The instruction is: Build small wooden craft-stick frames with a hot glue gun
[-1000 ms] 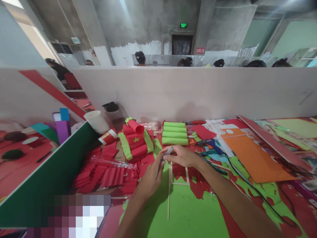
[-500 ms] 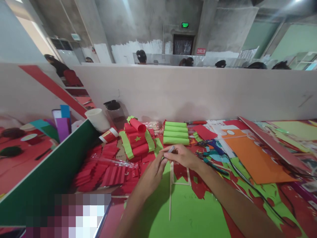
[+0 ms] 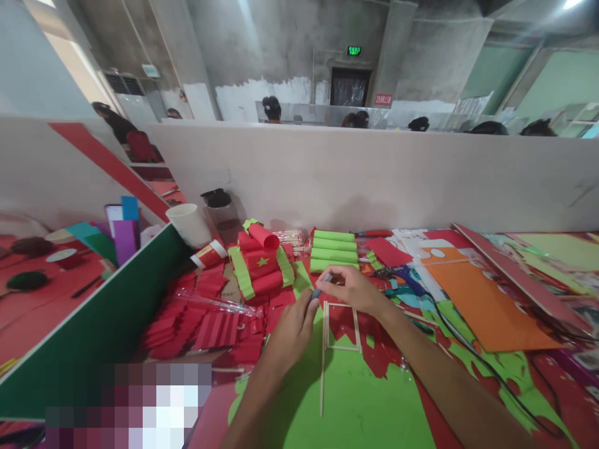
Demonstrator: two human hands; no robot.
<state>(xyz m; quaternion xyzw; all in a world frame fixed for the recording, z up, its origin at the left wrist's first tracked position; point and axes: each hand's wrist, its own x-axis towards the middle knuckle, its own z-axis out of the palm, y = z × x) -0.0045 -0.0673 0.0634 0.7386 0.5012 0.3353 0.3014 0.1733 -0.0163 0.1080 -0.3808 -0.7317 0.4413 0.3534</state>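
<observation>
A small grey-blue tube-like object (image 3: pixel 322 285) is pinched between my two hands, above the green sheet (image 3: pixel 369 405). My left hand (image 3: pixel 302 315) wraps round its lower end. The fingers of my right hand (image 3: pixel 344 285) close on its upper end. Just below my right hand lies a square frame of thin pale sticks (image 3: pixel 359 330), over red and green paper. One longer stick (image 3: pixel 322 380) runs down from the frame's left side. Behind my hands sit rolled green paper pieces (image 3: pixel 333 249) and a red paper model with a star (image 3: pixel 262 262).
Folded red paper (image 3: pixel 218 330) lies at left beside a dark green divider (image 3: pixel 116 305). Pliers (image 3: pixel 407 277), a black cable (image 3: pixel 472 349) and an orange sheet (image 3: pixel 482 299) are at right. A white cup (image 3: pixel 188 226) and a lidded jar (image 3: pixel 222 212) stand behind.
My hands have drawn slightly apart, and more of the grey-blue object shows between them. The view has shifted a little. The stick frame stays in place.
</observation>
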